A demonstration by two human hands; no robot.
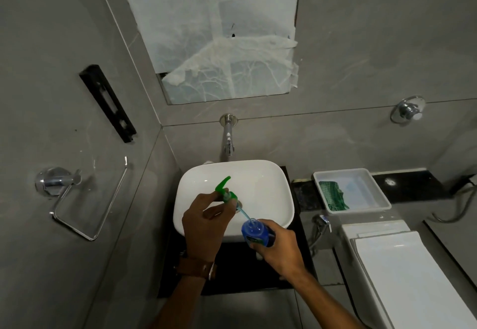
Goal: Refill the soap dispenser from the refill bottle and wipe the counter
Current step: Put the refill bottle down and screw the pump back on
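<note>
Green pump head (225, 190) pinched in left hand (204, 221), tube tip at open neck of blue dispenser (256, 232), gripped by right hand (280, 247) over basin (271, 181). Pump-removal or refit step, can't tell; refill bottle unseen.

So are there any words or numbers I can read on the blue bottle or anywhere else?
Blue soap bottle, held in the right hand: it has a small label near the bottom, but it is too blurred to read.
Green pump, held in the left hand: no writing shows.
White tray with the green cloth: no writing shows.
Nothing in the picture can be read.
</note>
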